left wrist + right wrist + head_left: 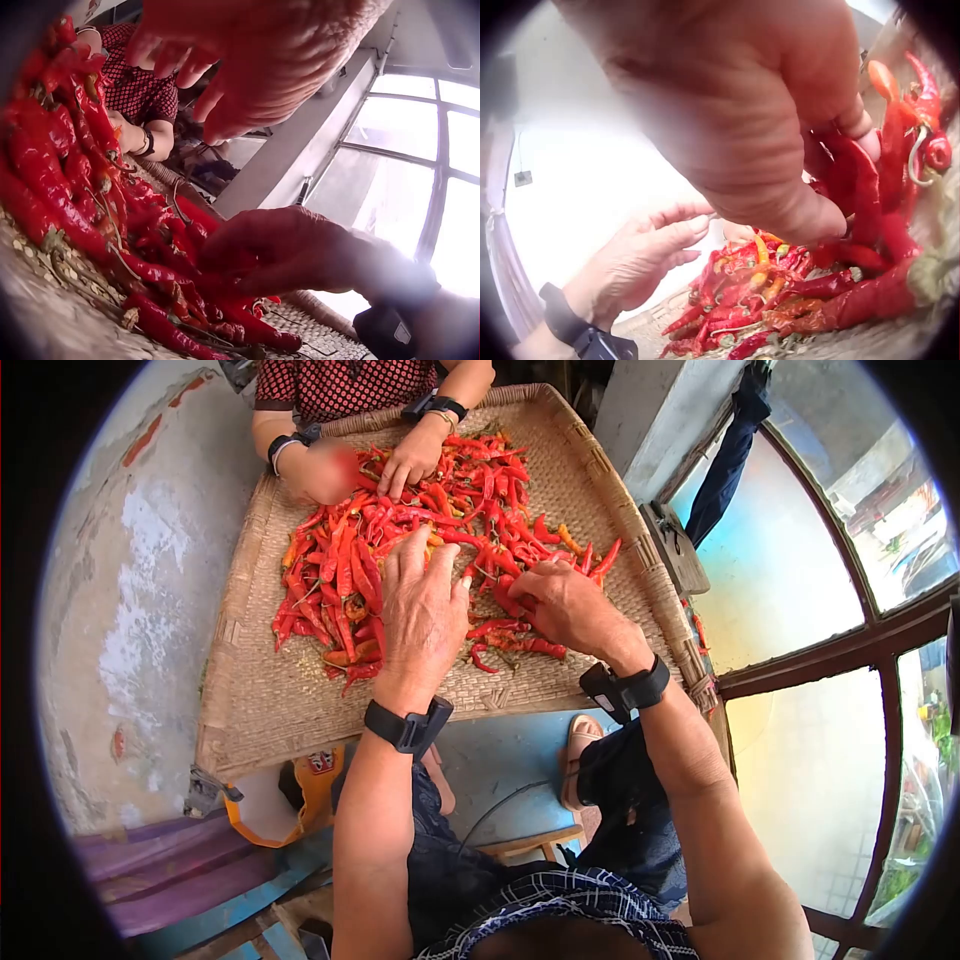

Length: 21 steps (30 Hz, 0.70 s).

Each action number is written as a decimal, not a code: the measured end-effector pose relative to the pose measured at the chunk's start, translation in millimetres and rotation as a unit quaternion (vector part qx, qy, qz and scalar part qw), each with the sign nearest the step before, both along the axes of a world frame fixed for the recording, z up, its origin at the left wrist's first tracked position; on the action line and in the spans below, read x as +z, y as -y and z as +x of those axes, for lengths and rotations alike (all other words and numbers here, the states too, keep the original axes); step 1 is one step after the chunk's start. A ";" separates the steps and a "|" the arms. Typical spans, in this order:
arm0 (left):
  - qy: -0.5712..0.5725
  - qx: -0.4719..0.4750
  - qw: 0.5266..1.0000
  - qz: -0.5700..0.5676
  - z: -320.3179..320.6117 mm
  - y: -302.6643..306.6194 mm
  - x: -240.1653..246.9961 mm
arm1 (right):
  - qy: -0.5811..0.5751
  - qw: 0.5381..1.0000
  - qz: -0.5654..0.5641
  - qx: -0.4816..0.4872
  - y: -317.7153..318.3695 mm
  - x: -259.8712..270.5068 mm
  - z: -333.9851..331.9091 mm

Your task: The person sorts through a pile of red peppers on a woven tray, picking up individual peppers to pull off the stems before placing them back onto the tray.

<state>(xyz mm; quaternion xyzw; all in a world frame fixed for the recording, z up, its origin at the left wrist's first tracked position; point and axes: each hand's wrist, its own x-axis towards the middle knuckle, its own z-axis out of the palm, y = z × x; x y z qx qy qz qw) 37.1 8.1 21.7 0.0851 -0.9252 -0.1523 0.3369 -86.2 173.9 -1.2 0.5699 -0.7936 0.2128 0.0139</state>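
A heap of red chili peppers, a few of them orange, lies on a woven bamboo tray. My left hand hovers over the near side of the heap, fingers spread and loosely bent. Nothing is held in it, as the left wrist view also shows. Down among the peppers to its right is my right hand. In the right wrist view, its thumb and fingers pinch a red chili pepper, partly hidden by the hand. More peppers with dried stems lie right around these fingers.
Across the tray, another person's hands work in the same heap. The tray has a raised rim. A wall stands at the left, and a framed window at the right. Below the tray hangs an orange and white bag.
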 end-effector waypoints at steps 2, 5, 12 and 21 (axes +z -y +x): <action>0.012 -0.010 1.000 -0.003 -0.8 -1.8 2.4 | 0.152 0.985 -0.077 -0.018 -0.3 6.8 -0.1; 0.031 -0.021 0.999 0.003 -1.9 -5.4 1.0 | 0.191 0.964 -0.142 -0.117 -4.9 4.5 1.1; 0.031 -0.094 0.990 0.098 -15.0 -18.9 -5.5 | 0.245 0.926 -0.255 -0.130 -13.4 15.0 -6.3; 0.152 -0.157 0.941 0.259 -24.7 -30.4 -0.5 | 0.305 0.919 -0.227 -0.100 -29.9 25.3 -6.0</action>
